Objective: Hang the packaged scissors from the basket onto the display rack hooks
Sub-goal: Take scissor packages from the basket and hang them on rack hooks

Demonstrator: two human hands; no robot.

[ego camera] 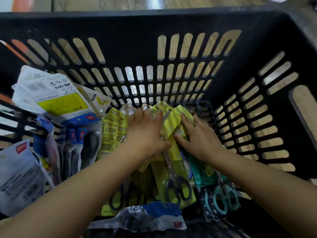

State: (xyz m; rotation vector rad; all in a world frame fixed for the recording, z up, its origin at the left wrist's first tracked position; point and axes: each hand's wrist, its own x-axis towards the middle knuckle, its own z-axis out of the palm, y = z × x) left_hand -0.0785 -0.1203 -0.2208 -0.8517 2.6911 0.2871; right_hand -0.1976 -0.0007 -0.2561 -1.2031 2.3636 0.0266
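I look down into a black slotted basket point(188, 48) full of packaged scissors. Several yellow-green packs with black-handled scissors point(176, 179) lie in the middle. My left hand point(145, 134) lies palm down on the upper ends of these packs, fingers spread, thumb against a pack's edge. Beside it, my right hand point(199, 138) rests on the same pile with fingers stretched over the pack tops. Teal-handled scissors in dark packs point(221, 198) lie under my right forearm. No display rack shows.
White and blue packs point(51, 97) stand at the basket's left side, with more grey bags point(18, 177) at the near left. A blue-and-clear bag point(145, 217) lies at the near edge. Wooden floor shows through the basket slots.
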